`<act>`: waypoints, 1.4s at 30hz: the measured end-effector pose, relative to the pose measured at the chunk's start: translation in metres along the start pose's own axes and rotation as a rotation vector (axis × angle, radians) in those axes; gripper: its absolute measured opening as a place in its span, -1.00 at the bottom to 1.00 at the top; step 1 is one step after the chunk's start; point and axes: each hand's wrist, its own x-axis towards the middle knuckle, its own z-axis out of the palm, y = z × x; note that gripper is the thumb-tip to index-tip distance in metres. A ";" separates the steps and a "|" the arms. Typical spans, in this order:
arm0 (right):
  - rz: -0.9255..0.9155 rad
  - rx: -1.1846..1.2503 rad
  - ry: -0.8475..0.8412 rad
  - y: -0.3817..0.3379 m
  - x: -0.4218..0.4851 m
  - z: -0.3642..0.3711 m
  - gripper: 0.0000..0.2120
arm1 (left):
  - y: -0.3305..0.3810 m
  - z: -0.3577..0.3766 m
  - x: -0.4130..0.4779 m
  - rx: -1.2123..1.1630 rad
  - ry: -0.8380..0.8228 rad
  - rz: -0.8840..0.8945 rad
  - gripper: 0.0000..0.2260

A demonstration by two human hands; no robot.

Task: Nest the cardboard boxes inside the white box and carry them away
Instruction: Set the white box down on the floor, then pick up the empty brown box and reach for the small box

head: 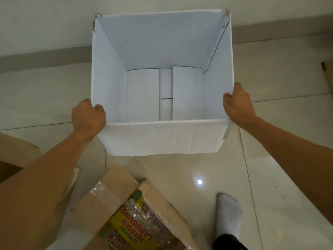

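Bare forearms, no sleeves, white sock (228, 213), dark trouser cuff (228, 242)

Both hands gripping open white box (162, 138) rim, cardboard box (111, 192) below

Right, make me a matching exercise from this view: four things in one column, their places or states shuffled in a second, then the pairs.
Things:
1. large open white cardboard box
2. brown cardboard box with a colourful printed label
3. left hand
4. foot in a white sock

Places or states:
A. on the tiled floor, bottom right
B. empty inside, held at both side rims
C. gripping the box's left rim
D. on the floor, nearer the person than the white box

Pairs: 1-B, 2-D, 3-C, 4-A
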 end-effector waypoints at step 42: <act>-0.591 -0.188 -0.002 -0.120 -0.151 0.035 -0.45 | -0.080 -0.076 -0.062 -0.435 0.032 0.207 -0.59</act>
